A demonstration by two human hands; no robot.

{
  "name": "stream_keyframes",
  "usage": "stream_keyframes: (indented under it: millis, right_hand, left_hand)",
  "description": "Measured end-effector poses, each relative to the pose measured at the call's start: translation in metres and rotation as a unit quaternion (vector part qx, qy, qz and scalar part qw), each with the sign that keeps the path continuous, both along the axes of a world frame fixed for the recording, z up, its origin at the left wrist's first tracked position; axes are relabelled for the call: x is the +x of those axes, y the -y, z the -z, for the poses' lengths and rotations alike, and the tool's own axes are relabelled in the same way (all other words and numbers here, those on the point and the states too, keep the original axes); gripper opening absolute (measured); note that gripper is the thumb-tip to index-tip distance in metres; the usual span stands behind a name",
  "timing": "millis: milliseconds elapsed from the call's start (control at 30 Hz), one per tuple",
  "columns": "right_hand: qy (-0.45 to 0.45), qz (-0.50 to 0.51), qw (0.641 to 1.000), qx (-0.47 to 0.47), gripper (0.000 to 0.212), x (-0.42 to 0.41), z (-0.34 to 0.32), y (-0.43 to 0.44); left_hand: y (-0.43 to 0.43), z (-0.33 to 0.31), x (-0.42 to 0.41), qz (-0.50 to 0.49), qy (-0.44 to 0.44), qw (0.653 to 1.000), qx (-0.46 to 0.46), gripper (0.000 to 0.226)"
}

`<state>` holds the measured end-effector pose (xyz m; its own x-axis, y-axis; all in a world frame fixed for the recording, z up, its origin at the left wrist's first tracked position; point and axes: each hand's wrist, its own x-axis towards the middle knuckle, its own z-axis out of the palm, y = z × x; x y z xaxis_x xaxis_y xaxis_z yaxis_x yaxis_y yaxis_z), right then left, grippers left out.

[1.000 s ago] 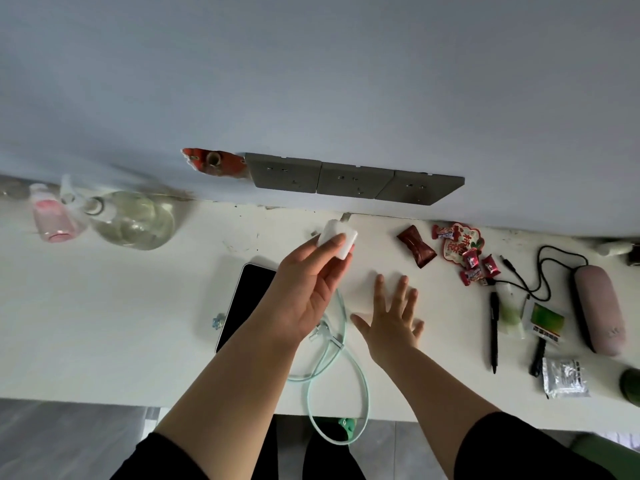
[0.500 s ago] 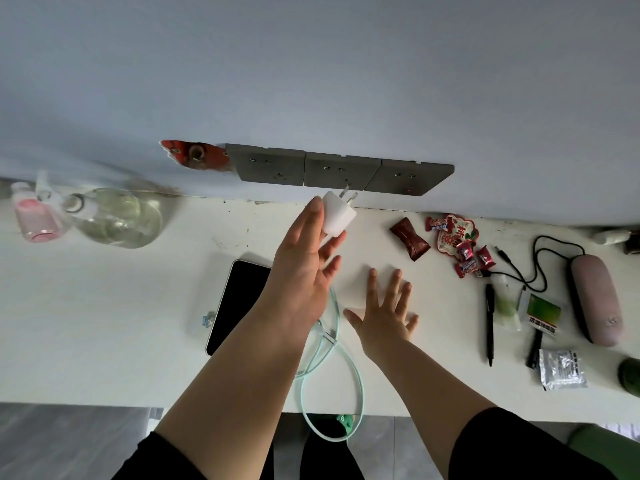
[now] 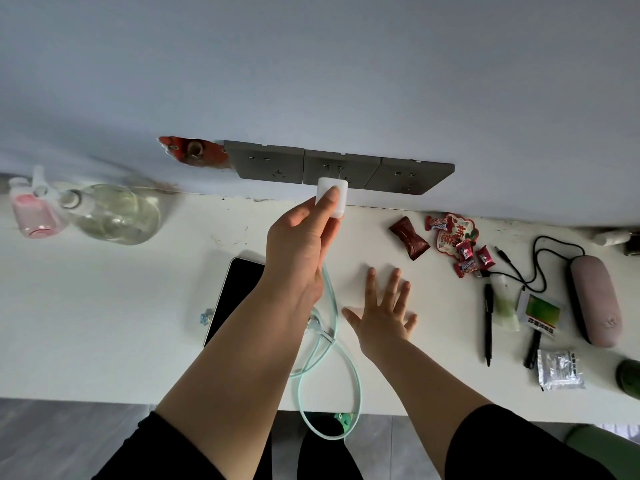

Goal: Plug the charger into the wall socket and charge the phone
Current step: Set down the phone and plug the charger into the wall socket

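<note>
The left hand grips the white charger between thumb and fingers and holds it up against the middle socket of three grey plates on the wall. Its prongs point at the slots of that socket, though whether they are fully seated cannot be told. A pale green cable trails from below the left hand, loops over the white bench and hangs past its near edge. The phone lies face up on the bench, below and left of the middle socket, partly hidden by the left forearm. The right hand rests flat on the bench, fingers spread and holding nothing, below and right of the middle socket. Red sweets lie further right of the socket.
</note>
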<state>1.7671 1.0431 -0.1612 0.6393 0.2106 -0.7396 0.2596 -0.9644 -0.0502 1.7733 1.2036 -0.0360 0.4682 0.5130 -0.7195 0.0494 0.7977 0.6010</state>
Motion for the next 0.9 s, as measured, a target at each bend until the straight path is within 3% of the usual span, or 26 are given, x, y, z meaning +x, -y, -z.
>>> stream_keyframes:
  millis: [900]
  right_hand:
    - [0.005,-0.001,1.0,0.0,0.085,-0.0002,-0.0015,-0.0008]
  left_hand:
    - [0.0039,-0.0039,0.0005,-0.029,0.015,0.999,-0.004,0.013]
